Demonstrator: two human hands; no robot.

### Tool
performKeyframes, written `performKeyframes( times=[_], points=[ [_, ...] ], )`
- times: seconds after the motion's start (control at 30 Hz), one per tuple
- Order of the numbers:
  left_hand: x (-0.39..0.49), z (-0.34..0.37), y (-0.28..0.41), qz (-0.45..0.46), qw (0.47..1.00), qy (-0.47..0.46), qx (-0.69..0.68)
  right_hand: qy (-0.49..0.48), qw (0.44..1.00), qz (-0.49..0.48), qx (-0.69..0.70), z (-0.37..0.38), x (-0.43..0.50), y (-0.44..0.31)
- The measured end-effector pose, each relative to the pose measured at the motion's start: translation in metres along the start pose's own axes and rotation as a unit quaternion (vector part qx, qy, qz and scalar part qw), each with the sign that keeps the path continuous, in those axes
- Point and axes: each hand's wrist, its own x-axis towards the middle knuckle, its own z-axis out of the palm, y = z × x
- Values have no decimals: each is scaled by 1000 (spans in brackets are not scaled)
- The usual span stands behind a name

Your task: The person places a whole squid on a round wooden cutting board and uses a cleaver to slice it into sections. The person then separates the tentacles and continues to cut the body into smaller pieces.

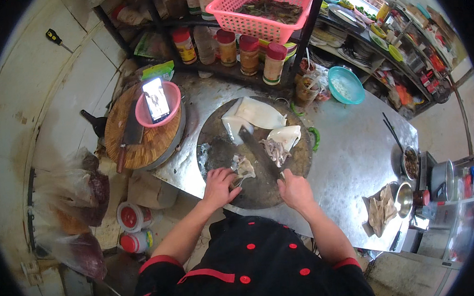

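Observation:
On a round chopping board (264, 191) lie pale squid bodies (259, 113), with a smaller white squid piece (286, 136) and a heap of squid tentacles (277, 151) to their right. My right hand (296, 189) grips a cleaver (258, 150), its dark blade slanting up and left across the board, close by the tentacles. At the board's lower left, my left hand (222, 186) touches a small scrap of squid (244, 168); its fingers are bent, and whether they pinch the scrap is hard to see. Dark wet residue (204, 152) marks the board's left side.
A second wooden board (115, 127) at left bears another cleaver (132, 132) and a pink bowl (173, 99) with a phone (156, 100). Behind stand seasoning jars (249, 55) and a pink basket (262, 28). A teal bowl (346, 85) and green pepper (314, 138) lie right.

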Motion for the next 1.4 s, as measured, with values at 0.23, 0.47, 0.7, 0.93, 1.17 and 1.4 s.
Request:
performKeyframes(
  times=[0.23,0.47,0.7,0.93,1.17,1.4],
  points=[
    [5,24,-5,-1,999,27,22,-40,998,-23,-48,11,2,-1],
    [14,24,-5,-24,999,32,0,-13,1000,15,-7,-8,-4,8],
    [39,26,2,5,996,-28,85,-24,999,28,24,7,-10,-1],
    [44,31,-10,-32,999,-16,7,-29,998,58,24,6,-23,8],
    [59,34,-9,-156,987,-19,-12,-20,994,72,78,15,-38,5],
    [94,15,-23,17,986,-162,34,10,990,83,113,9,-43,18]
  ],
)
